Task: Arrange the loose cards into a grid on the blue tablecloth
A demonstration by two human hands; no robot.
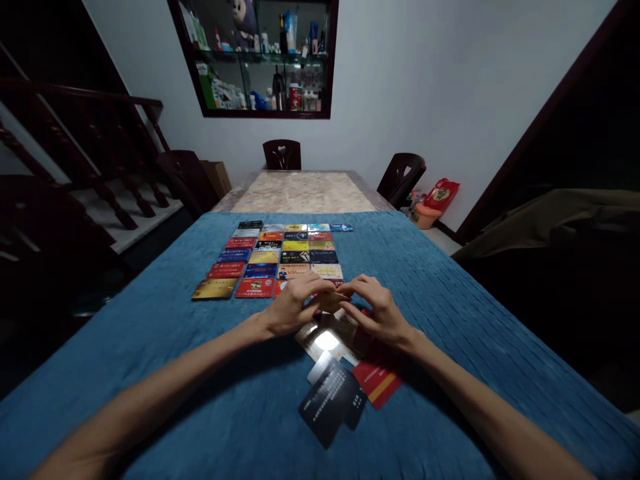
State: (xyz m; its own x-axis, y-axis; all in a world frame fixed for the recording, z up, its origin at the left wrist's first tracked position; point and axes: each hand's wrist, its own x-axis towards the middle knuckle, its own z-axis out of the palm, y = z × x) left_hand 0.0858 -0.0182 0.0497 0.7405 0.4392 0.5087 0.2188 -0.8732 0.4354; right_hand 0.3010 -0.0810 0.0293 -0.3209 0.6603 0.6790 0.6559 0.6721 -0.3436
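Between my two hands is a gold-toned card (pixel 331 302), tilted up off the cloth. My left hand (pixel 299 301) pinches its left side, and my right hand (pixel 379 310) has its fingers on the right edge. Below them lies a loose pile: a shiny card (pixel 320 341) with a bright glare, a dark grey card (pixel 327 403) and a red card with an orange stripe (pixel 381 380). Just beyond my left hand, several cards stand in neat rows, with a red card (pixel 254 288) and a gold card (pixel 214 289) at the near left. My hands hide part of the nearest row.
A blue cloth (pixel 165 333) covers the near part of the table; a patterned cover (pixel 305 190) lies over the far part. Dark chairs (pixel 283 155) stand around the far end. A glass-shelved wall cabinet (pixel 267 115) hangs behind. On the right floor sits an orange tub (pixel 426 217).
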